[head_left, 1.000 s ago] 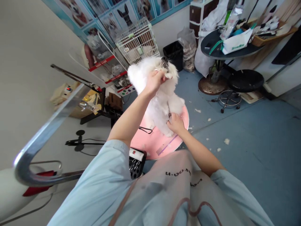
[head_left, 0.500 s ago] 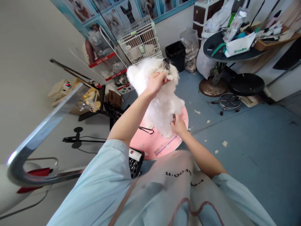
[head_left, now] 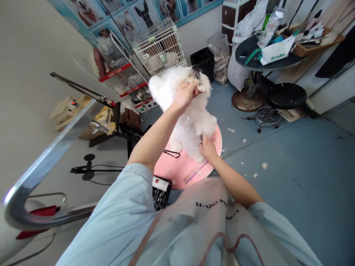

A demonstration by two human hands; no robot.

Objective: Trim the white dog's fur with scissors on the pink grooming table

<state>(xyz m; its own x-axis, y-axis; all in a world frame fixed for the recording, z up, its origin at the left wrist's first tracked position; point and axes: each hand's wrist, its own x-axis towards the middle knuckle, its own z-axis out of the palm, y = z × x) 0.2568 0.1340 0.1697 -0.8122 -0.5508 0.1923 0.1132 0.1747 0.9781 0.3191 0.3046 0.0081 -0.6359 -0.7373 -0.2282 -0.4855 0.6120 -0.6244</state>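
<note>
Find the white dog (head_left: 191, 123) on the pink surface (head_left: 174, 171); likely soft-coated, light, apt to wriggle, best held gently by the chin (head_left: 205, 85). See the left hand (head_left: 185, 96) clamped there, the right hand (head_left: 207, 148) curled around a metal tool (head_left: 201, 139). Mind the black strap (head_left: 172, 153) and tool case (head_left: 163, 195) nearby.

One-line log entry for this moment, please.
left hand: holding white dog at muzzle | right hand: holding small tool beside dog | dog: on pink table

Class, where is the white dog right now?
In the head view, the white dog is near the centre, on the pink table, with the left hand at its muzzle.
</note>
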